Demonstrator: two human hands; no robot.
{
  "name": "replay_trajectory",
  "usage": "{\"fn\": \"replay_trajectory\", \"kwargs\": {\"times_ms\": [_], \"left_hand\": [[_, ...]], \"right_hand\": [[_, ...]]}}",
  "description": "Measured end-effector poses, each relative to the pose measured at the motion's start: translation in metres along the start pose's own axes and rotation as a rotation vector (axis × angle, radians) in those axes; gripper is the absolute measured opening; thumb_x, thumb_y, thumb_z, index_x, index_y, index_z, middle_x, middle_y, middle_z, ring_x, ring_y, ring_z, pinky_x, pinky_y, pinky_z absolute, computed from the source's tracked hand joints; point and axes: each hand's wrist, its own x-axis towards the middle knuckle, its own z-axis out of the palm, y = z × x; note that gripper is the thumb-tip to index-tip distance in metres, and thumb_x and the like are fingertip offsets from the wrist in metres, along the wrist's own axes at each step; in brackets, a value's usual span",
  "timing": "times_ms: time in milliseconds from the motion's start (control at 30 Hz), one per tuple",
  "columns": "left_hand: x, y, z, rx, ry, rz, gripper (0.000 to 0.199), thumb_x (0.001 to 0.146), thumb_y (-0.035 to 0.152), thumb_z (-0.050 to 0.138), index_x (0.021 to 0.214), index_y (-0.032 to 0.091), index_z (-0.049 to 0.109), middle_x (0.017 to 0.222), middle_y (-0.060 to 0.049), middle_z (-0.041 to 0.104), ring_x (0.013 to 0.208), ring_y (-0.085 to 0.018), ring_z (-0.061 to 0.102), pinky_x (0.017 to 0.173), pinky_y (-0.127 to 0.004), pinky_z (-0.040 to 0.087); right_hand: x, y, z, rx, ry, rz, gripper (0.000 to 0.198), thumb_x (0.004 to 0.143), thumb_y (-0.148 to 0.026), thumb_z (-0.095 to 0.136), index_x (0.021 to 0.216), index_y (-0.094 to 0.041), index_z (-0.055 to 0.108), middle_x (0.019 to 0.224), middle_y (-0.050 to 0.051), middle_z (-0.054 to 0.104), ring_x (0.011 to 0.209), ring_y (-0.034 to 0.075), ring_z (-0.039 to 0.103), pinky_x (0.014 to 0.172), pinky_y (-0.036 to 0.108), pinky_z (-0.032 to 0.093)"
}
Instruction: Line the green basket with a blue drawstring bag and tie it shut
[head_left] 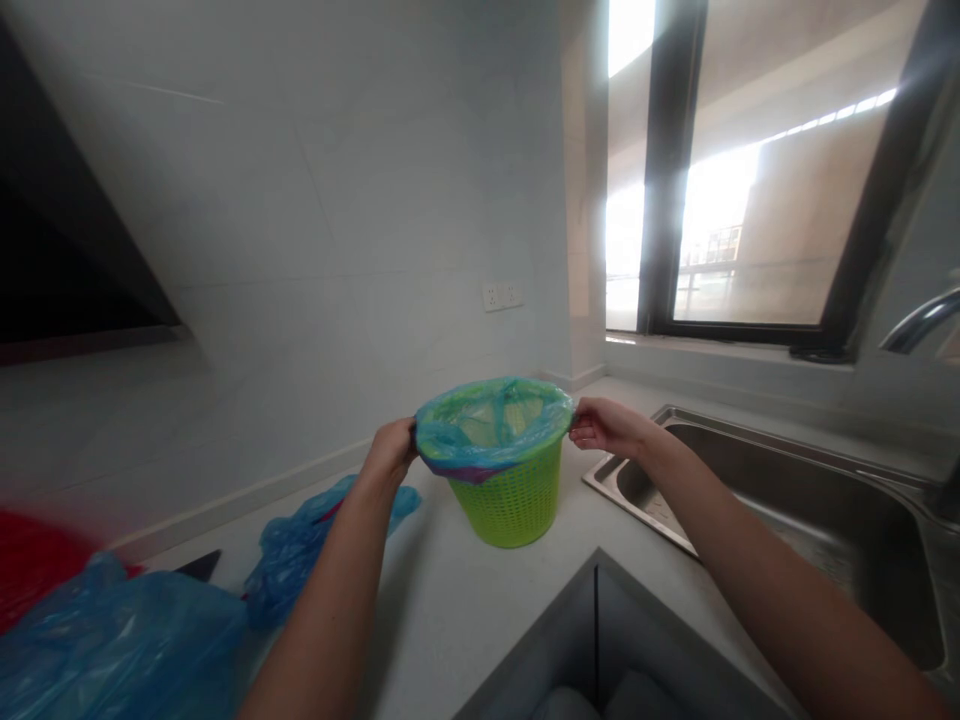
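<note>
A green perforated plastic basket [514, 505] stands upright on the white countertop. Inside it and folded over its rim is a thin blue plastic bag [457, 452], with a purple strip along its lower front edge. At the rim's left side, my left hand [391, 447] is closed on the bag's edge, its fingertips partly hidden. My right hand [604, 425] pinches the bag at the opposite side of the rim, thumb and fingers together.
A crumpled blue bag [289, 550] lies left of the basket, with a larger blue bag [127, 640] and a red bag [34, 560] beyond my left forearm. At right are a steel sink [787, 510] and a faucet [926, 318]. The counter's corner [598, 560] juts out in front.
</note>
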Motion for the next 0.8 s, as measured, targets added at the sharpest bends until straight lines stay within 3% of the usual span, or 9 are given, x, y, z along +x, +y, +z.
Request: {"fn": "replay_trajectory", "kwargs": {"times_ms": [100,300,400,533,700,800], "left_hand": [[-0.001,0.003,0.000,0.044,0.054,0.101,0.013,0.059,0.026,0.066,0.064,0.015,0.060,0.058,0.000,0.057,0.053,-0.015,0.051,0.050,-0.026,0.039],[-0.012,0.014,-0.005,0.238,0.029,0.177,0.022,0.055,0.031,0.074,0.067,0.015,0.066,0.060,-0.002,0.060,0.055,-0.017,0.052,0.052,-0.027,0.036],[-0.018,0.022,-0.010,0.475,0.034,0.306,0.017,0.060,0.030,0.074,0.067,0.017,0.067,0.065,-0.005,0.064,0.062,-0.020,0.056,0.058,-0.028,0.037],[-0.031,0.032,-0.011,0.816,0.134,0.480,0.012,0.072,0.032,0.070,0.067,0.021,0.068,0.073,-0.009,0.069,0.071,-0.026,0.061,0.066,-0.033,0.039],[-0.044,0.038,-0.008,1.032,0.206,0.589,0.014,0.079,0.031,0.064,0.075,0.022,0.072,0.082,-0.012,0.072,0.082,-0.032,0.065,0.073,-0.037,0.042],[-0.048,0.042,-0.005,1.041,0.191,0.648,0.016,0.082,0.032,0.061,0.082,0.021,0.073,0.086,-0.011,0.073,0.086,-0.031,0.066,0.075,-0.036,0.044]], "right_hand": [[-0.002,0.001,0.008,0.052,0.079,-0.117,0.016,0.083,-0.012,0.059,0.067,-0.013,0.058,0.061,0.004,0.060,0.048,0.008,0.056,0.045,0.017,0.051],[-0.002,0.006,0.012,0.050,0.079,-0.227,0.010,0.085,-0.013,0.067,0.076,-0.009,0.066,0.061,0.000,0.057,0.049,0.005,0.050,0.046,0.013,0.047],[-0.001,0.004,0.009,-0.026,0.082,-0.237,0.007,0.084,-0.012,0.071,0.079,-0.008,0.068,0.062,-0.001,0.055,0.047,0.003,0.045,0.043,0.012,0.042],[-0.002,0.000,0.008,-0.101,0.122,-0.232,0.011,0.080,-0.013,0.075,0.078,-0.011,0.064,0.057,-0.004,0.050,0.045,0.003,0.039,0.040,0.013,0.035],[-0.012,-0.004,0.011,-0.307,0.316,-0.307,0.025,0.076,-0.015,0.075,0.092,-0.017,0.057,0.059,-0.003,0.056,0.048,0.009,0.046,0.045,0.020,0.037],[-0.022,-0.007,0.014,-0.589,0.370,-0.409,0.027,0.074,-0.015,0.071,0.096,-0.018,0.056,0.059,-0.004,0.057,0.050,0.011,0.048,0.049,0.023,0.035]]}}
